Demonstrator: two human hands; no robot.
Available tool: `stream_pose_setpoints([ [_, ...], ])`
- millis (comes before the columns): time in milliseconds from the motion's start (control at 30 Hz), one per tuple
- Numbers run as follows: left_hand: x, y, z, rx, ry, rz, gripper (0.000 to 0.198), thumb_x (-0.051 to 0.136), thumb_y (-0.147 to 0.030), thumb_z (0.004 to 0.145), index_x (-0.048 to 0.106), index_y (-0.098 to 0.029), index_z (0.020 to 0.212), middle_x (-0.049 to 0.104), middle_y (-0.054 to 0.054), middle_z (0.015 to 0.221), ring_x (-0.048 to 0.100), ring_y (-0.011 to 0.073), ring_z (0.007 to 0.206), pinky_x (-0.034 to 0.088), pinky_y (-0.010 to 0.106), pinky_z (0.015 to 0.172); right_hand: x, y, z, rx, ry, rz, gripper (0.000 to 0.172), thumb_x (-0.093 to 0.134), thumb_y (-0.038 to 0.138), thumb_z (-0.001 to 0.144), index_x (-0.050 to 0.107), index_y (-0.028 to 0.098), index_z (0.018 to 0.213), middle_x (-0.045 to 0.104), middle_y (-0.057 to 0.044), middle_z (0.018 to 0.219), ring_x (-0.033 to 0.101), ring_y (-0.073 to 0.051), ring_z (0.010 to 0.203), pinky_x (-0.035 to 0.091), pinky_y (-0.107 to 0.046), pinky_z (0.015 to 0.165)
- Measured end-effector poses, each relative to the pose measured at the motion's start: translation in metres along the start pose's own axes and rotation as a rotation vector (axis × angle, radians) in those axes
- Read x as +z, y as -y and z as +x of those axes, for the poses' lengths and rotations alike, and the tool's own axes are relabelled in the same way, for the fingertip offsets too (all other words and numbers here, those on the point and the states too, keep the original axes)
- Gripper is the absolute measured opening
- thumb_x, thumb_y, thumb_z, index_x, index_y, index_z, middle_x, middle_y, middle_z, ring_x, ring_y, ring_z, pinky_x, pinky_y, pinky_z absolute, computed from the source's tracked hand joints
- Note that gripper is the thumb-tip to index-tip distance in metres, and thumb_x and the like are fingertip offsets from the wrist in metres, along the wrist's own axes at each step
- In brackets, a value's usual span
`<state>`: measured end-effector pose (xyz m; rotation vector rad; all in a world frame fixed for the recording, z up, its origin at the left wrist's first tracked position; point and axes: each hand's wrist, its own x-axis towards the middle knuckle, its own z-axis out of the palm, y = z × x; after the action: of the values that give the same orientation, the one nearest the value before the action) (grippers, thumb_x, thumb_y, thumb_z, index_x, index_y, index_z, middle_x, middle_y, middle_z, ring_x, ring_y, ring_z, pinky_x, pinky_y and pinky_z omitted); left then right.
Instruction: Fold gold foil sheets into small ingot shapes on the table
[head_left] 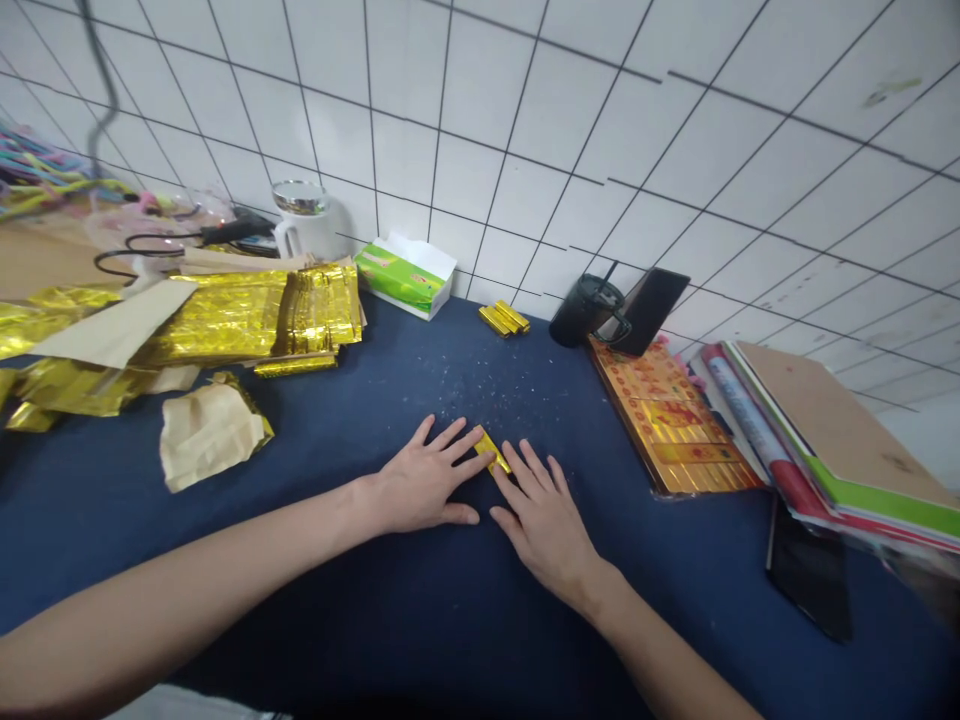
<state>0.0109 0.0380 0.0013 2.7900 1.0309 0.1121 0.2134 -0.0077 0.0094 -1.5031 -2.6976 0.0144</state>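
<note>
A small flat strip of gold foil paper (489, 446) lies on the dark blue tabletop (420, 610), between my two hands. My left hand (421, 477) is spread flat, its index fingertip touching the strip's left side. From the right, my right hand (545, 520) reaches in with fingers apart, and its index fingertip is at the strip's lower end. Neither hand grips it. Farther back near the wall sits a little group of gold foil rolls (505, 318). To the left lies a crumpled gold-backed paper piece (214, 432), tan side up.
At the left are stacked gold foil sheets (225, 315) and a white lidded mug (304, 225). A green tissue pack (405, 275) stands by the tiled wall. On the right are a black cup (581, 312), a propped phone (651, 312), orange-gold packets (667, 425), folders (847, 430) and a black phone (810, 570).
</note>
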Motion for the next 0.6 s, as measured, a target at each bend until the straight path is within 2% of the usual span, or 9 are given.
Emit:
stream_pose_setpoints([
  [100,-0.002,-0.001,0.000,-0.005,0.005,0.010,0.073,0.038,-0.063,0.079,0.020,-0.025,0.138,0.019,0.010,0.145,0.014,0.0323,0.132,0.011,0.057,0.102,0.000,-0.001,-0.001,-0.012,0.033,-0.022,0.046,0.039,0.032,0.087,0.040,0.017,0.130,0.027,-0.009,0.143,0.017,-0.028,0.132,0.023,-0.056,0.101],
  [300,-0.002,0.001,-0.001,0.000,0.000,0.004,0.072,0.033,-0.065,0.080,0.020,-0.025,0.138,0.019,0.009,0.145,0.014,0.0312,0.133,0.009,0.055,0.103,0.001,-0.001,-0.006,-0.060,0.040,-0.022,0.050,0.036,0.033,0.088,0.033,0.016,0.134,0.032,-0.007,0.141,0.016,-0.028,0.132,0.020,-0.060,0.101],
  [400,0.001,0.002,-0.001,-0.004,0.003,0.009,0.072,0.032,-0.065,0.080,0.020,-0.026,0.139,0.018,0.008,0.146,0.012,0.0306,0.133,0.009,0.055,0.103,0.002,-0.001,-0.009,-0.070,0.053,-0.010,0.048,0.036,0.031,0.088,0.033,0.017,0.134,0.033,-0.005,0.140,0.019,-0.028,0.132,0.020,-0.060,0.101],
  [600,0.000,0.001,0.000,-0.025,0.037,0.011,0.078,0.030,-0.065,0.080,0.013,-0.018,0.140,0.016,0.007,0.146,0.012,0.0296,0.133,0.009,0.054,0.104,0.002,0.000,-0.010,-0.040,0.070,0.011,0.046,0.036,0.032,0.088,0.036,0.019,0.132,0.032,-0.004,0.141,0.022,-0.029,0.130,0.019,-0.060,0.101],
])
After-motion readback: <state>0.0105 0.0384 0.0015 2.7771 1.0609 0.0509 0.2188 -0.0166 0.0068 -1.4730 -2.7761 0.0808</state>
